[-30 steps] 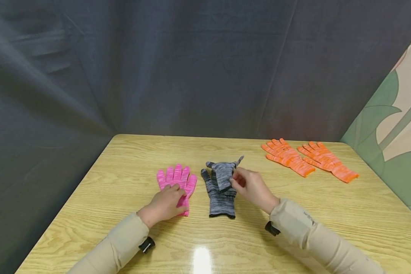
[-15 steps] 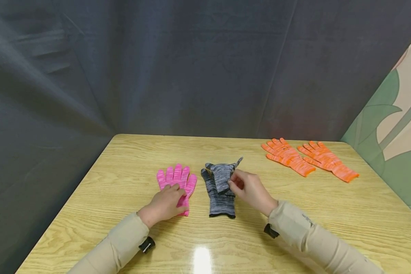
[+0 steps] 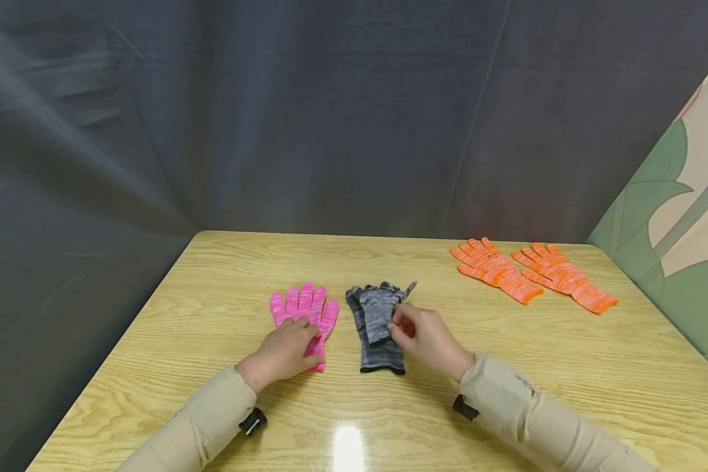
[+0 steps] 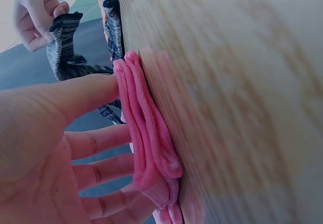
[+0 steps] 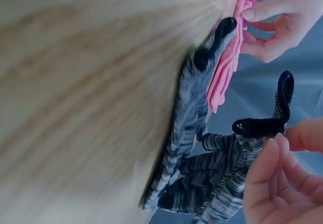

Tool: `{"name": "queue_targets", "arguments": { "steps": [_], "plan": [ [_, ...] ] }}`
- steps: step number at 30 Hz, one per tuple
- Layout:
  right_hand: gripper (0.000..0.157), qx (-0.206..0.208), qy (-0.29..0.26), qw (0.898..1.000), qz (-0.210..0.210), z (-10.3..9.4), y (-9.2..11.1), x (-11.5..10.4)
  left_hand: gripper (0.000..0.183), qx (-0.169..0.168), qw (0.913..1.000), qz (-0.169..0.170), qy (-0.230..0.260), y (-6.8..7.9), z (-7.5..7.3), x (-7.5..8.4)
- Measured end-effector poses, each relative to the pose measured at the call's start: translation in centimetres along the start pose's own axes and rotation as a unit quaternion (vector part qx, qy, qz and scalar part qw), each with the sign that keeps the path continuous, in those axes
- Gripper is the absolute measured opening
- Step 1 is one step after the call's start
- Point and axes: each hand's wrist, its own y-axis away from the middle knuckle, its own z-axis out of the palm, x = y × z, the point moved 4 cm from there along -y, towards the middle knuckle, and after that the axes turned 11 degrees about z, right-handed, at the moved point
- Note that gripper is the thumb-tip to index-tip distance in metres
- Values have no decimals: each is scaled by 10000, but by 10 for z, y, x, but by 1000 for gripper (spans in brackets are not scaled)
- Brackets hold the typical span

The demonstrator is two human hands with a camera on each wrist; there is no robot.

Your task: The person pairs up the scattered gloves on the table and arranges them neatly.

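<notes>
A pink knitted glove (image 3: 307,303) lies on the table, fingers toward the far side. My left hand (image 3: 283,349) rests on its palm and cuff; in the left wrist view, fairly straight fingers and thumb touch the edge of the layered pink fabric (image 4: 146,128). To its right lies a grey-black knitted glove (image 3: 383,359) with a black cuff edge. Over it, my right hand (image 3: 427,335) holds a second grey-black glove (image 3: 379,313), thumb and fingertips pinching its cuff. The right wrist view shows that cuff (image 5: 260,127) raised, its opening gaping, above the lower glove (image 5: 186,113).
Two orange knitted gloves (image 3: 490,265) (image 3: 566,278) lie side by side at the table's back right. A dark curtain (image 3: 342,118) hangs behind the wooden table (image 3: 224,262), and a patterned green and beige panel (image 3: 678,216) stands at the right.
The right hand has drawn the upper grey glove's cuff down toward the near side and slightly left, so it covers more of the lower glove. The left hand has stayed still.
</notes>
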Motion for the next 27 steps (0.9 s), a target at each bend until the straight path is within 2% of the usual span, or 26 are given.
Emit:
{"name": "queue_targets", "arguments": {
  "steps": [5, 10, 21, 24, 27],
  "plan": [
    [10, -379, 4, 9992, 135, 5, 4, 4, 34, -12, 10000, -5, -6, 0, 0, 1],
    [12, -604, 61, 9981, 92, 10, 7, 6, 37, -59, 10000, -55, 7, 1, 0, 1],
    [14, -804, 334, 9962, 61, 15, 11, 9, 39, -140, 9998, -59, -126, -1, -2, 4],
    [14, -781, 404, 9961, 42, 15, 11, 10, 31, 0, 9995, 27, -313, -2, -5, 9],
    [14, -765, 489, 9959, 32, 15, 11, 10, 24, 334, 9972, 375, -560, -4, -9, 21]
  ]
}}
